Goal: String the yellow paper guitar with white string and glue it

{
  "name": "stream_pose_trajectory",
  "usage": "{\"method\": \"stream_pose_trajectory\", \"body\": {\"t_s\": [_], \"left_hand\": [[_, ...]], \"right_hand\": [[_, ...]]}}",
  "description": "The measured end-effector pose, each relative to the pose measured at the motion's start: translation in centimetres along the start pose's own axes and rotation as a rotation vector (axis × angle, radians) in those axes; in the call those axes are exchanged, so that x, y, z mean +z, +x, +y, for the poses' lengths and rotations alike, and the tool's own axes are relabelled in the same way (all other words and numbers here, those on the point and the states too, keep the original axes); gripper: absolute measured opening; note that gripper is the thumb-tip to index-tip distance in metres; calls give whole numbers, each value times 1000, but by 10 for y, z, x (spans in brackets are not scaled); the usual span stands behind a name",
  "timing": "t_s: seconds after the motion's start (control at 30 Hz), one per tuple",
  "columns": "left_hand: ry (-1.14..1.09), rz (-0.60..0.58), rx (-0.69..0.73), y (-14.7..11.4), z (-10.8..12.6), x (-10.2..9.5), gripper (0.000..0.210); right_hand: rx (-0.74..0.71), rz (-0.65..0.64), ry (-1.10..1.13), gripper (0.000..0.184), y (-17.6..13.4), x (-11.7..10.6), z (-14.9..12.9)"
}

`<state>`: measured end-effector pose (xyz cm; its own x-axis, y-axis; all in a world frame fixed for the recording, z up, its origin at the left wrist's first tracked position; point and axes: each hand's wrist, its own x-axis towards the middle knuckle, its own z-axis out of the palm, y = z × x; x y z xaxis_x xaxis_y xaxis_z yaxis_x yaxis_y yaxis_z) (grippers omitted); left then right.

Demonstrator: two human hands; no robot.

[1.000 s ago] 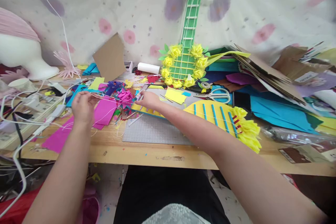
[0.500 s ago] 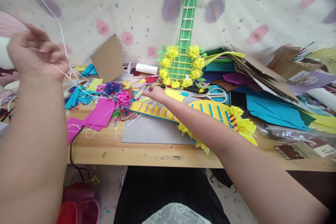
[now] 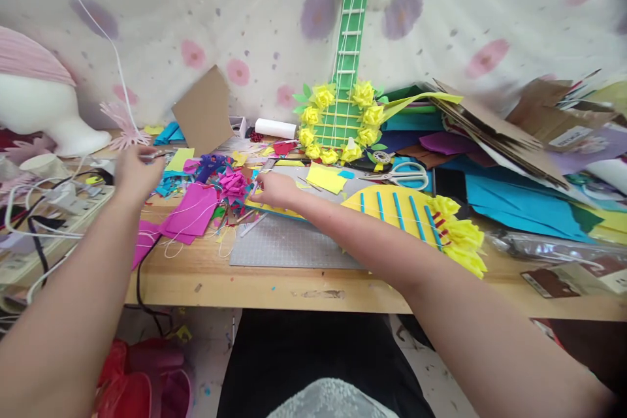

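Observation:
My left hand is low over the left of the table, fingers curled together beside blue paper scraps. A small greyish thing shows at its fingertips, too small to name. With fingers pinched, my right hand is at the neck end of a yellow paper guitar; what they grip is hidden. Blue strips cross the guitar's body, and yellow paper flowers cluster at its right end. Just left of my right hand lies a magenta paper flower. My right forearm covers part of the guitar.
A green paper guitar with yellow flowers leans on the back cloth. Scissors, a grey cutting mat and magenta sheets lie about. Power strips and a white mannequin head stand left; cardboard is piled right.
My left hand has come down and right from its raised place, where white string ran by its fingers. My right hand has shifted slightly left and down.

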<state>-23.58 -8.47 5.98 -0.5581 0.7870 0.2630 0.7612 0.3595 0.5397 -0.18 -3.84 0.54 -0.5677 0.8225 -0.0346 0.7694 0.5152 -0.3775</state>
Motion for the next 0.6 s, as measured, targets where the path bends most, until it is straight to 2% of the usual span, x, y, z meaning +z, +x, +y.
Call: {"method": "stream_pose_trajectory", "body": {"t_s": [0.03, 0.13, 0.2, 0.27, 0.4, 0.47, 0.6], "left_hand": [[25, -90, -21, -7, -1, 5, 38], [-90, -496, -47, -26, 0, 19, 47], [-191, -646, -60, -33, 1, 24, 52], [-182, -672, -69, -33, 0, 27, 55], [-39, -612, -74, -30, 1, 26, 62], [-55, -622, -118, -31, 4, 23, 66], [-159, -776, -232, -36, 5, 18, 83]], "right_hand": [[4, 1, 3, 47, 2, 1, 1], [24, -3, 18, 46, 4, 1, 6], [41, -22, 37, 46, 4, 1, 8], [57, -27, 44, 46, 4, 2, 9], [65, -6, 40, 48, 5, 5, 12], [65, -10, 51, 50, 7, 6, 14], [56, -49, 58, 47, 2, 8, 16]]}}
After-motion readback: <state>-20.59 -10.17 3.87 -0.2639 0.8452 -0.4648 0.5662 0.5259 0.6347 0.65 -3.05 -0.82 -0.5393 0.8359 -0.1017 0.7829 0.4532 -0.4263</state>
